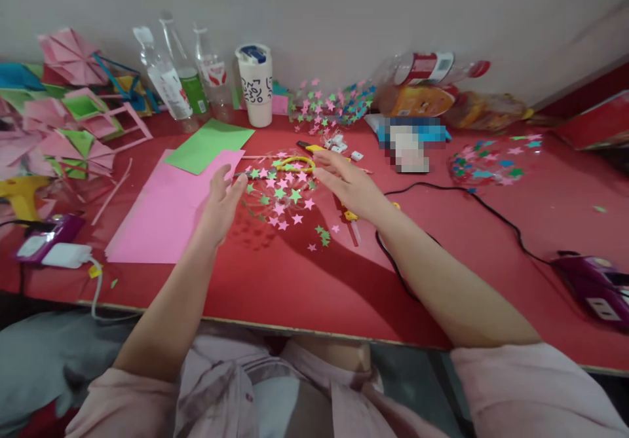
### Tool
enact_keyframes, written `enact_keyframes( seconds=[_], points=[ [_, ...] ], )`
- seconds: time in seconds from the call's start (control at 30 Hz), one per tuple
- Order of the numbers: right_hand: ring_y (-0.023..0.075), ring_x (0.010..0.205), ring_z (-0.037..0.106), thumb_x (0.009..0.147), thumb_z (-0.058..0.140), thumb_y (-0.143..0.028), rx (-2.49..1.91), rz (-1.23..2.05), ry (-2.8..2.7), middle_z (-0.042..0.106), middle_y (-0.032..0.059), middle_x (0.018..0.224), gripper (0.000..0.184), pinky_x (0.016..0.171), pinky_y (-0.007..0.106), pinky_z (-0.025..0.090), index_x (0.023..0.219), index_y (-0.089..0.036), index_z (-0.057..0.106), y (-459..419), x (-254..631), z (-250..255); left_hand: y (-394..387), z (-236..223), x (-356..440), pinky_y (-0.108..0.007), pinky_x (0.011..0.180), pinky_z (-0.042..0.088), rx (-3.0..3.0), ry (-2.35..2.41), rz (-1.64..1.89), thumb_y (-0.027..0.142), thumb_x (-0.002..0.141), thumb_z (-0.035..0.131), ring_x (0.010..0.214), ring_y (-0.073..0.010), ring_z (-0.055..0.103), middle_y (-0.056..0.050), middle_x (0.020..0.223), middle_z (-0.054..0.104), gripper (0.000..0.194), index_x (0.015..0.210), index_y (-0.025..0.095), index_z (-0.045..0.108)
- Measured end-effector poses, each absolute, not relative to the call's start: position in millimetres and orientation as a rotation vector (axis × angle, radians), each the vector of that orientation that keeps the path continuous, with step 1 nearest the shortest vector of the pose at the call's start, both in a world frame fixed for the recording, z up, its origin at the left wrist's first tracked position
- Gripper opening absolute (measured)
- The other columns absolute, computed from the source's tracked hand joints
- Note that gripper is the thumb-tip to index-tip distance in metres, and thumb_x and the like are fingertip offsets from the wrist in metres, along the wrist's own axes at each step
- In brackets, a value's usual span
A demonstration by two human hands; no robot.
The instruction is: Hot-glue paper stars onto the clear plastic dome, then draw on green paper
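A clear plastic piece dotted with pink and green paper stars (pixel 280 193) rests on the red table (pixel 295 281) between my hands. To its left is my left hand (pixel 223 203), fingers apart, beside the pink paper. On the other side my right hand (pixel 350 186) stretches its fingers toward the piece, holding nothing. Whether either hand touches the plastic I cannot tell. A yellow loop handle (pixel 297 162) shows behind the stars. Several loose paper stars (pixel 323 235) lie in front. Under my right wrist, a yellow tool (pixel 350 215) with a clear stick is partly hidden.
Pink paper (pixel 157 222) and a green sheet (pixel 211 145) lie at left, near folded paper crafts (pixel 73 114). Bottles and a white cup (pixel 255 88) line the wall. Other star-covered plastic pieces (pixel 491 161) sit farther off. A black cord (pixel 496 219) crosses the right side.
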State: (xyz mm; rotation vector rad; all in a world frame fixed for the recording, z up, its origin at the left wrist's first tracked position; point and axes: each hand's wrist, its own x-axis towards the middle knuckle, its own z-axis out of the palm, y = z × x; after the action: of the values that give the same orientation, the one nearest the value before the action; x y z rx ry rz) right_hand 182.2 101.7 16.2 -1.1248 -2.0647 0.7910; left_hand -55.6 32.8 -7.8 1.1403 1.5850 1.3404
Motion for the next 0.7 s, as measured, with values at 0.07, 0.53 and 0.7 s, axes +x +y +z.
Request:
enact_keyframes(
  seconds=[0.07,0.53,0.7],
  points=[
    [0.0248,0.123,0.055,0.091,0.050,-0.045,-1.145,0.878,-2.052,0.057,0.0101,0.134,0.043,0.104,0.044,0.045,0.127,-0.021,0.053,102,179,15,36,-6,-52,-0.044,0.107,0.041,0.990,1.523,1.344,0.048,0.088,0.056,0.141,-0.0269,0.032,-0.007,0.153,0.030,0.047,0.129,0.030,0.042],
    [0.0244,0.109,0.062,0.089,0.053,-0.042,-1.191,0.928,-1.996,0.061,0.0091,0.127,0.038,0.093,0.044,0.051,0.121,-0.021,0.054,72,182,16,66,11,-35,-0.015,0.047,0.046,0.719,1.162,1.343,0.026,0.082,0.062,0.063,-0.0088,0.061,-0.002,0.081,0.064,0.011,0.087,0.017,0.058],
    [0.0240,0.107,0.063,0.088,0.055,-0.038,-1.183,0.924,-2.027,0.063,0.0088,0.123,0.039,0.095,0.044,0.049,0.123,-0.022,0.052,68,176,19,79,9,-32,-0.017,0.051,0.051,0.693,1.112,1.358,0.017,0.080,0.061,0.055,-0.0077,0.058,0.003,0.065,0.058,0.004,0.079,0.015,0.057]
  ],
)
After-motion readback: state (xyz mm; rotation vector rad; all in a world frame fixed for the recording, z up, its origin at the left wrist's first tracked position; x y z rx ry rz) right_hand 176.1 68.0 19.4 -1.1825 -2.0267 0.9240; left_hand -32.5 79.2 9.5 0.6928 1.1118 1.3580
